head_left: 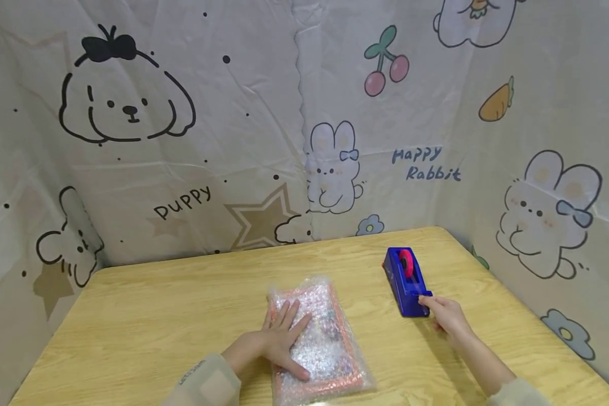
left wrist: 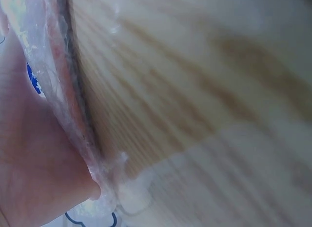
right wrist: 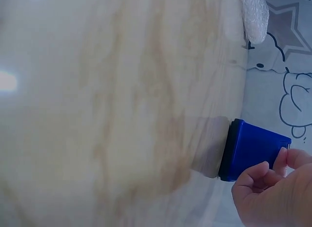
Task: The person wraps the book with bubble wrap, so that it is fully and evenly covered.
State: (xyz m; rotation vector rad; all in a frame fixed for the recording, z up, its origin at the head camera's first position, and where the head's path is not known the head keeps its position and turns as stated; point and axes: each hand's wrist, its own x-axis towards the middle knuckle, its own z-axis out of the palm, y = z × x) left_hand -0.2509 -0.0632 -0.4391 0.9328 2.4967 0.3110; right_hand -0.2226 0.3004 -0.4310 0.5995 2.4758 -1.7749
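A flat orange-edged item in bubble wrap (head_left: pixel 330 344) lies on the table. My left hand (head_left: pixel 280 341) rests on its left side, fingers spread. To the right stands a blue tape dispenser (head_left: pixel 397 285) with a pink-cored roll (head_left: pixel 406 263). At the dispenser's near, cutting end is my right hand (head_left: pixel 449 317), thumb and forefinger pinching the clear tape, whose end the fingertips hide. In the right wrist view, the dispenser (right wrist: pixel 256 149) sits upright behind the curled fingers (right wrist: pixel 251 180). The left wrist view shows the left hand (left wrist: pixel 39 144) against the wrap's edge (left wrist: pixel 61 85).
The light wood table (head_left: pixel 172 316) extends left of the wrapped item and between it and the dispenser. A cloth printed with cartoon animals (head_left: pixel 254 113) hangs behind the table and along both sides.
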